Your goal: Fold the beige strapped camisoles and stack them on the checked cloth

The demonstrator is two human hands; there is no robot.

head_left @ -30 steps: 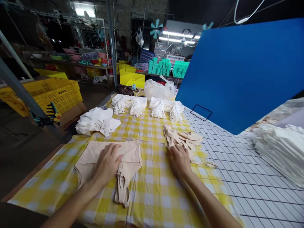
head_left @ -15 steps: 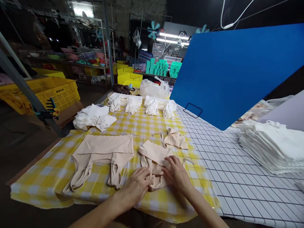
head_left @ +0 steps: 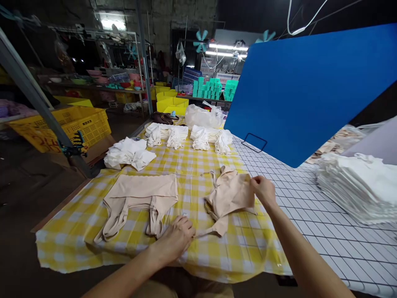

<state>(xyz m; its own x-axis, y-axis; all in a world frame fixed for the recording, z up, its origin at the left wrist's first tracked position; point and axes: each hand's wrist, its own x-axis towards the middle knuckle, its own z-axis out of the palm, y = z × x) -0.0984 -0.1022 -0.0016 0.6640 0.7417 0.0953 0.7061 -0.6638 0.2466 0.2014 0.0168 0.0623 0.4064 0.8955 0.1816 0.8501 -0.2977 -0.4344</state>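
So, beige garment [head_left: 233,194] looks creased & strappy, pinched by R hand [head_left: 263,190].

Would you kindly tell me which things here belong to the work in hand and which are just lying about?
Seemingly in use: held beige garment; flat beige garment; yellow tablecloth.

Seemingly lying about: plastic bag; dark handbag; nearest yellow crate.

Single head-worn view, facing forward and down, close above the yellow-checked tablecloth [head_left: 192,188]
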